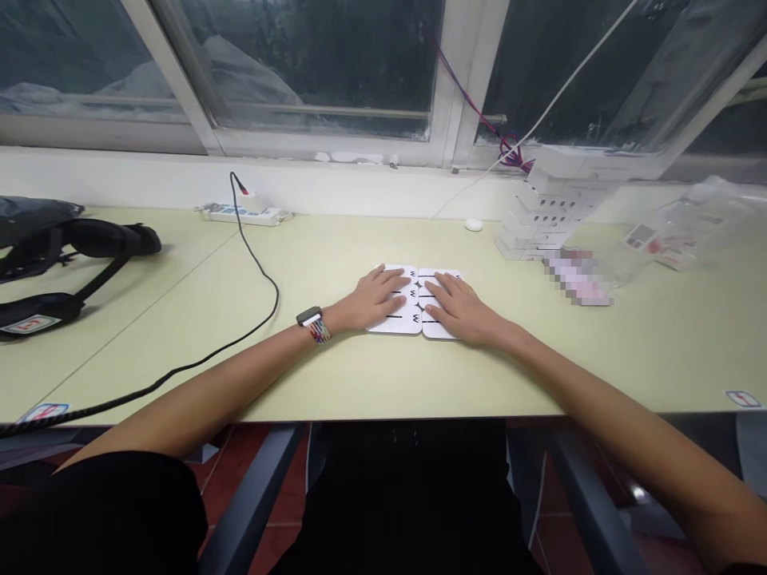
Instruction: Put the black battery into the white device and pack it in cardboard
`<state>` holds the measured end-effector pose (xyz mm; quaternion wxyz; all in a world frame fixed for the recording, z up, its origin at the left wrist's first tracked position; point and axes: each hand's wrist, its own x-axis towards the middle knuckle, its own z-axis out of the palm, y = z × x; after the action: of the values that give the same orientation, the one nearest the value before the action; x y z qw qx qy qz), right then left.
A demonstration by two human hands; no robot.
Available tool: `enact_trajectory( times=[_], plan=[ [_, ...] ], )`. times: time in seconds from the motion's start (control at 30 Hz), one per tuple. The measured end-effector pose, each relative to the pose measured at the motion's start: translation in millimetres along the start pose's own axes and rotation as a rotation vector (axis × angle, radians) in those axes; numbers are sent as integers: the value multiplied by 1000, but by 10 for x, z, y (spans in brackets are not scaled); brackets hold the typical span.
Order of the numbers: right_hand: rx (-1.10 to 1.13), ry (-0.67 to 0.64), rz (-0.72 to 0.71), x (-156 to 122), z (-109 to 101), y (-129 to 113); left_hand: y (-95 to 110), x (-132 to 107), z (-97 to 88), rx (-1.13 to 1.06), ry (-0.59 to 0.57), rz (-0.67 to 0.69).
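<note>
Several white flat cards with rounded corners, black letters like W and dark lines lie side by side in two columns on the table. My left hand rests flat, fingers spread, on the left column of cards. Across the right column of cards lies my right hand, palm down with its fingers apart. Both hands cover part of the cards, so some of the markings are hidden. A watch with a patterned band is on my left wrist.
A black cable runs from a power strip across the table. Black headgear with straps lies at left. White boxes, a small white round object and a clear plastic bag stand toward the back right.
</note>
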<state>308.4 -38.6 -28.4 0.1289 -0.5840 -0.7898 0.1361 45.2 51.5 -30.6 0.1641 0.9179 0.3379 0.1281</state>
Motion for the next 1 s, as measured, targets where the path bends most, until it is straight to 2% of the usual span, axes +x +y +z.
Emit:
enact_trajectory(
  times=[0.17, 0.33, 1.0],
  plan=[
    [65, 107, 51, 59, -18, 84, 26, 21, -13, -1, 17, -84],
    [-5, -27, 74, 125, 34, 76, 136, 33, 15, 86, -100, -89],
    [-104, -47, 85, 132, 42, 13, 112, 51, 75, 82, -78, -63]
  ],
)
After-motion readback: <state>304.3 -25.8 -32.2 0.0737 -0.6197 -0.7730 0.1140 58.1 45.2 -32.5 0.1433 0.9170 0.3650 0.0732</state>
